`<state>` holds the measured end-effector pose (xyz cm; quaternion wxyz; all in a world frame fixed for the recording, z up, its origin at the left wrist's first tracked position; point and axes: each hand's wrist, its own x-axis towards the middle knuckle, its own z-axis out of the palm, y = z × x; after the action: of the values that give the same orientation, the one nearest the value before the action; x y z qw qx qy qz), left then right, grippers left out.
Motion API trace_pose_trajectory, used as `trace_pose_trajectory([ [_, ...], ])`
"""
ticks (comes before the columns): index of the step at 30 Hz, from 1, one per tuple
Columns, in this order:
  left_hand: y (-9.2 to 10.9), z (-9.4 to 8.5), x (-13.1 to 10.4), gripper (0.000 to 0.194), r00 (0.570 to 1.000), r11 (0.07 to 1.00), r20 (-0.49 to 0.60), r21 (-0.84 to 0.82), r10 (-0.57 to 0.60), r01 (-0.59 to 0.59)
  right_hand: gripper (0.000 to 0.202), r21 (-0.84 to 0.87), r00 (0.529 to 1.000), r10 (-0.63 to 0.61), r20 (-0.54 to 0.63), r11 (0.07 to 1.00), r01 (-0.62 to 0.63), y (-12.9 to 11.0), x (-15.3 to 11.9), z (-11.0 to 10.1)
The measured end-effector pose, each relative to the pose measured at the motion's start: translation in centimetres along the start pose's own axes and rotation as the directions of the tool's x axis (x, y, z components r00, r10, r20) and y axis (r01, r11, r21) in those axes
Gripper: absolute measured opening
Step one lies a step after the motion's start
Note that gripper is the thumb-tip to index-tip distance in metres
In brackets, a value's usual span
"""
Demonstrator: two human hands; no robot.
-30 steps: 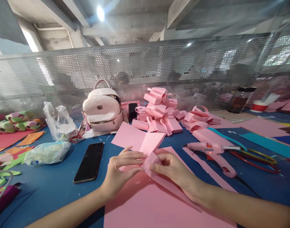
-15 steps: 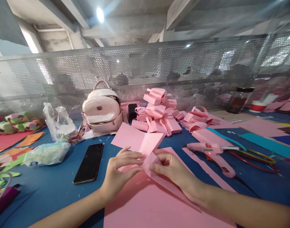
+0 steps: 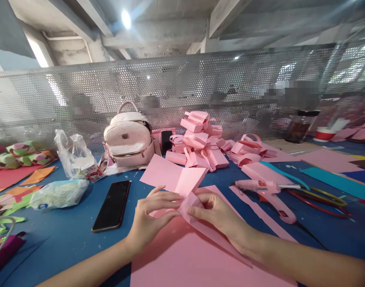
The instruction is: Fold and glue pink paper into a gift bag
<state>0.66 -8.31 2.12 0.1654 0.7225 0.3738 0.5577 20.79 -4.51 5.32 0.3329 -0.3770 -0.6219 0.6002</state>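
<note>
Both hands are on a piece of folded pink paper (image 3: 191, 207) over the middle of the table. My right hand (image 3: 220, 213) pinches its right side, with the thumb on top. My left hand (image 3: 155, 213) closes thumb and fingertips on the left edge of the same piece. A long pink strip runs from the fold down beneath my right wrist. Under both hands lies a large pink sheet (image 3: 182, 259). Just beyond the fingers, another pink sheet (image 3: 163, 171) rests on the blue table. The fingertips of my right hand are partly hidden behind the paper.
A pink glue gun (image 3: 269, 193) lies to the right, its cord trailing forward. A black phone (image 3: 111, 205) is left of my left hand. Behind stand a pink backpack (image 3: 128, 139) and a pile of folded pink paper pieces (image 3: 197, 139), before a perforated metal screen (image 3: 176, 83).
Almost nothing differs. Both hands keep their grip on the folded paper, with only a very slight shift of the fingers and the paper.
</note>
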Motion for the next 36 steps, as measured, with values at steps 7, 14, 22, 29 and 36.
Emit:
trace_pose_trajectory([
  [7, -0.24, -0.06, -0.04, 0.011, 1.000, 1.000, 0.023, 0.007, 0.001, -0.001, 0.021, -0.020, 1.000, -0.001, 0.015, 1.000, 0.001, 0.17, -0.01, -0.17],
  [14, -0.08, -0.08, -0.10, 0.014, 1.000, 1.000, 0.016, -0.015, 0.006, -0.006, 0.030, -0.030, 1.000, -0.008, 0.008, 1.000, 0.008, 0.38, 0.12, -0.16],
  [22, 0.10, -0.04, -0.04, 0.015, 1.000, 1.000, 0.023, -0.010, 0.001, -0.001, 0.028, -0.035, 1.000, -0.011, 0.000, 0.999, 0.011, 0.00, 0.01, -0.05],
  [29, 0.00, -0.06, 0.03, 0.015, 0.999, 1.000, 0.035, -0.001, -0.006, 0.006, 0.028, -0.020, 1.000, -0.003, 0.003, 1.000, 0.004, 0.59, 0.32, -0.21],
  [36, -0.35, -0.07, 0.13, 0.017, 0.999, 1.000, 0.047, 0.004, -0.015, 0.015, 0.035, -0.003, 1.000, 0.003, 0.011, 1.000, -0.003, 0.58, 0.26, -0.20],
])
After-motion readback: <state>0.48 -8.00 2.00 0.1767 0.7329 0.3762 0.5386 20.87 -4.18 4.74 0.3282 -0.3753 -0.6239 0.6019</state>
